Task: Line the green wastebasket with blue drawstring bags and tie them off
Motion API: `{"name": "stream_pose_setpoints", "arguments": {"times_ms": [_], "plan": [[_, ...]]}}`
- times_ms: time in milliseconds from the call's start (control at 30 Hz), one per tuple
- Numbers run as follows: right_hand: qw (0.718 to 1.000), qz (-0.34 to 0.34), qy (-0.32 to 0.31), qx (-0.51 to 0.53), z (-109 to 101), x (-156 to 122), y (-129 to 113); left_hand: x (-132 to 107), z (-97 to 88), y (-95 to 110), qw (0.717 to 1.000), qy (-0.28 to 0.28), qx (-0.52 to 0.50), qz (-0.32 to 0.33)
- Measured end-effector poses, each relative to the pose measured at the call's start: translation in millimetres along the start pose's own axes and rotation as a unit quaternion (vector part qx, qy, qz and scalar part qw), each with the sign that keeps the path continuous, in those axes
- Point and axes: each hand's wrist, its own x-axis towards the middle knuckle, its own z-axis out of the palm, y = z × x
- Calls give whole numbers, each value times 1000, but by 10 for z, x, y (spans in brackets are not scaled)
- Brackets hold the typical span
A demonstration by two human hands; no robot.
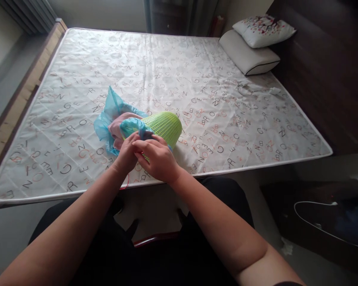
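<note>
A light green mesh basket (167, 125) lies on its side on the mattress, its mouth toward the left. Around the mouth bunches a thin blue plastic bag (111, 104), spread out to the left with a pink cloth (123, 121) in it. My left hand (127, 150) is closed at the near side of the mouth, pinching the blue plastic. My right hand (161, 159) meets it from the right, fingers curled together on the gathered bag by the rim. A dark blue bunched part shows between the hands. The fingertips are partly hidden.
The bare mattress (197, 79), printed with letters, extends beyond the basket. Two pillows (261, 33) are stacked at the far right by a dark headboard (322, 79). A white cable (313, 202) lies on a dark surface at lower right. A thin red string hangs near the mattress edge.
</note>
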Motion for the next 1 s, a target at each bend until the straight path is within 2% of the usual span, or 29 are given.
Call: {"name": "stream_pose_setpoints", "arguments": {"times_ms": [100,200,267,467,567,667,767,900,1000], "plan": [[999,0,26,23,-3,-26,24,5,-6,8,999,-49,-14,-1],[994,46,88,37,-91,4,66,35,-33,-12,997,-75,-18,8],[992,79,101,14,-159,53,140,63,-56,-43,996,-87,-20,19],[985,170,19,-39,-244,131,500,102,-100,-105,992,-127,8,20],[978,196,-21,-67,-282,122,569,109,-112,-99,988,-143,51,30],[969,225,-35,-94,-338,124,553,131,-132,-115,982,-131,115,68],[960,267,-13,-78,-388,140,540,167,-160,-164,973,-100,175,112],[939,341,33,-18,-457,153,607,219,-219,-186,948,-29,267,171],[921,382,69,28,-536,131,717,267,-328,-107,929,30,300,213]]}}
